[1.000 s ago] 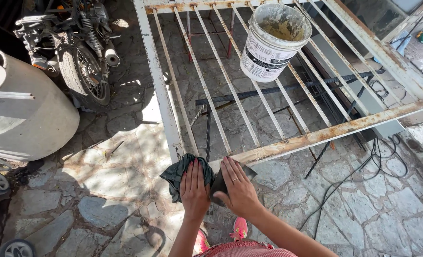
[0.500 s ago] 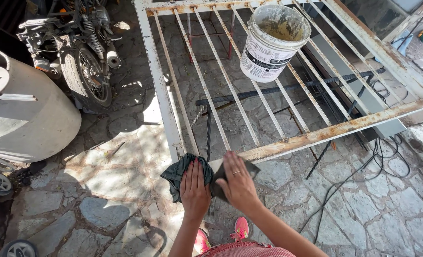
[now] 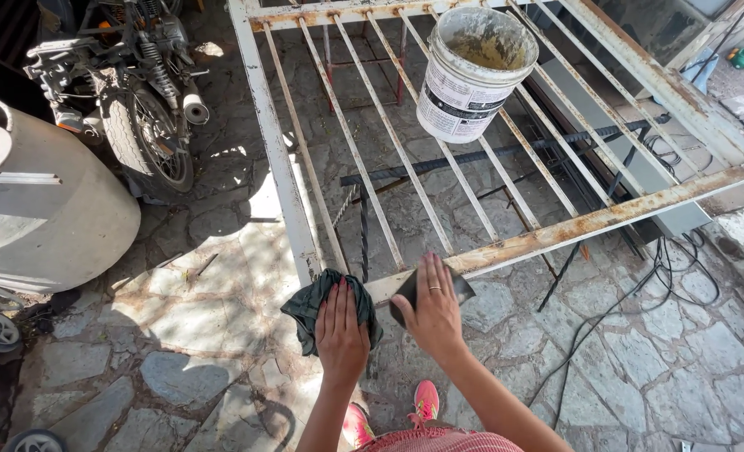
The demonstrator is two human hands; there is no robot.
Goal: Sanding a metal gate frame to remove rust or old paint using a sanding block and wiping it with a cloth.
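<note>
stone paving (image 3: 221, 335) under rusty metal grille (image 3: 573, 230) (hands flat on cloth (image 3: 305, 305), sanding pad (image 3: 460, 291)).

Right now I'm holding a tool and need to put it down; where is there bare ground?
Bare paving lies left of the rag, between the tank and the grille. More lies right of the right hand, short of the cables. It is crowded by the motorbike and around the bucket.

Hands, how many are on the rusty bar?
2. The left hand presses a dark cloth near the frame's corner; the right hand presses a dark pad beside it.
</note>
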